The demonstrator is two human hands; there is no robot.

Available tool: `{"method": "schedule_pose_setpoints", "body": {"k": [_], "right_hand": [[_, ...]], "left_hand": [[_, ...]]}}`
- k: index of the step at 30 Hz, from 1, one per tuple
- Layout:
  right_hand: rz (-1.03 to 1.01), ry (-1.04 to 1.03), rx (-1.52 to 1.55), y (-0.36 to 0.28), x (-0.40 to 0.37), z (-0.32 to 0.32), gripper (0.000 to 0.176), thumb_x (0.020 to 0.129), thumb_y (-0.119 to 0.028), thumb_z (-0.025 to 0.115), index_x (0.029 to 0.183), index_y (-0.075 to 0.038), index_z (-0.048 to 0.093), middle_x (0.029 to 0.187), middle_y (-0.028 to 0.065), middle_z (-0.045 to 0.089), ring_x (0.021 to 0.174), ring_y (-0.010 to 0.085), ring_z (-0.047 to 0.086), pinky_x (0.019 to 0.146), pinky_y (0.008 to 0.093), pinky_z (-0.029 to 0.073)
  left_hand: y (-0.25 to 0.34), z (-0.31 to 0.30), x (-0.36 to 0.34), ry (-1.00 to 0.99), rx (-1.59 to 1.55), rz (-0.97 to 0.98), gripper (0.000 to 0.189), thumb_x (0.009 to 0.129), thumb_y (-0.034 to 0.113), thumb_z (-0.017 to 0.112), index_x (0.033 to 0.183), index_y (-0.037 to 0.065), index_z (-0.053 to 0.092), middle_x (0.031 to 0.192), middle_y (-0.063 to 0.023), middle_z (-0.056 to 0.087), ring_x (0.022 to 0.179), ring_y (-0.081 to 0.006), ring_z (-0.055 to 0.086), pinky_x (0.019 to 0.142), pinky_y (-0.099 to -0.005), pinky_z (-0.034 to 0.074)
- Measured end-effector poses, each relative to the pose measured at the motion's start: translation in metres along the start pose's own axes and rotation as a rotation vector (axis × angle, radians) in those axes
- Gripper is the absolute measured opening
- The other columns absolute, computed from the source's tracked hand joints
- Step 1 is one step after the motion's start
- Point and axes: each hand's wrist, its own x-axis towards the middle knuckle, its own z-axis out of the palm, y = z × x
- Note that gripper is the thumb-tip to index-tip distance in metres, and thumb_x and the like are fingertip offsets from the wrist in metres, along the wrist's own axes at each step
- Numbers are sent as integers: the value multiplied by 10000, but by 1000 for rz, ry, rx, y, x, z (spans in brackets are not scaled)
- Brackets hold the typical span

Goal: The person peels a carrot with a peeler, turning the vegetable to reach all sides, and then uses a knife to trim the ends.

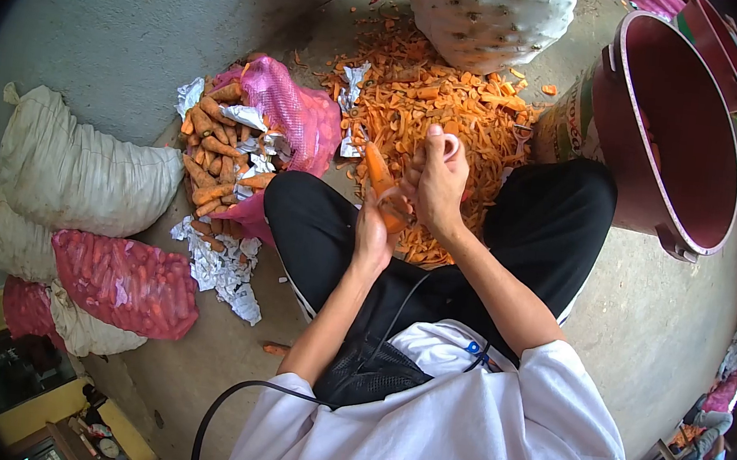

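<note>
A carrot (379, 170) lies slanted in my left hand (374, 235), its narrow end pointing up and away from me. The fingers are wrapped round its lower part and hide some of it. Just to the right, my right hand (438, 188) is closed in a fist with the thumb raised. A pale pink, rounded handle end shows at the top of this fist, seemingly of a peeler (453, 146); its blade is hidden. Both hands are close together above a wide heap of orange carrot peelings (488, 121) on the floor.
Unpeeled carrots (215, 151) spill from a pink mesh sack (296, 110) at the left, among crumpled paper (221, 268). Full white sacks (83, 164) and a red mesh sack (125, 285) stand farther left. A large maroon tub (616, 54) is at right; a bulging white sack (490, 14) ahead.
</note>
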Motion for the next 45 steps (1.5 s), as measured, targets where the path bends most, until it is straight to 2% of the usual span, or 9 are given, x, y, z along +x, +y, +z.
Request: {"method": "schedule_pose_setpoints", "body": {"k": [3, 7, 12, 24, 28, 31, 36, 41, 45], "right_hand": [[-86, -56, 3, -2, 18, -7, 323, 952, -353, 494, 739, -163, 343, 544, -59, 295, 388, 43, 228, 335, 210, 217], [65, -173, 53, -16, 23, -15, 323, 950, -352, 498, 730, -174, 343, 531, -67, 266, 388, 45, 232, 341, 211, 209], [192, -260, -17, -23, -1, -3, 330, 947, -344, 506, 734, -157, 337, 529, -59, 273, 384, 42, 229, 332, 214, 199], [156, -176, -68, -4, 15, -7, 287, 935, -317, 535, 789, -137, 366, 537, -56, 296, 366, 33, 241, 312, 206, 218], [158, -143, -69, -2, 13, -2, 287, 931, -320, 543, 793, -138, 370, 537, -59, 304, 367, 33, 250, 313, 205, 232], [-26, -147, -122, -5, 31, -7, 253, 926, -319, 549, 874, -124, 396, 563, -32, 347, 376, 45, 286, 325, 215, 255], [78, -191, -47, -10, 38, -10, 270, 929, -315, 538, 830, -110, 393, 532, -44, 341, 353, 55, 301, 311, 231, 267], [-326, -84, -226, -14, 133, -1, 276, 926, -296, 535, 841, -58, 426, 522, 11, 429, 340, 98, 425, 293, 262, 338], [-361, -124, -175, -37, 150, 16, 299, 922, -317, 543, 883, -41, 433, 551, 16, 425, 348, 98, 405, 305, 258, 348]], "left_hand": [[-12, 19, -11, 205, 1, 56, 436, 1004, 397, 259, 1231, 83, 459, 1071, -52, 545, 958, -174, 551, 794, -349, 480], [-9, 11, -5, 92, 48, 92, 441, 1001, 400, 267, 1245, 80, 447, 1068, -61, 560, 943, -181, 571, 756, -351, 496], [9, 18, -9, 62, 32, -23, 485, 983, 454, 303, 1079, 63, 575, 909, -82, 608, 753, -181, 602, 605, -317, 488], [-5, 4, 1, 135, 151, 158, 478, 1000, 425, 262, 1133, 62, 543, 909, -55, 603, 754, -147, 596, 576, -310, 488], [1, -9, 0, 48, 217, 103, 465, 1006, 396, 260, 1157, 45, 524, 961, -63, 598, 811, -149, 595, 636, -314, 505], [-3, -6, -3, 65, 259, 105, 453, 1005, 389, 280, 1176, 34, 503, 977, -61, 595, 809, -149, 593, 640, -318, 508], [-6, 0, -11, 42, 212, 35, 452, 996, 406, 312, 1181, 31, 482, 921, -63, 580, 754, -151, 595, 579, -300, 508], [5, 6, -22, -114, 232, -15, 491, 987, 445, 299, 1162, 26, 485, 888, -79, 577, 709, -158, 596, 553, -279, 500], [19, 24, -18, -89, 188, 18, 489, 982, 458, 300, 1138, 41, 501, 883, -81, 578, 706, -161, 599, 539, -278, 498]]}}
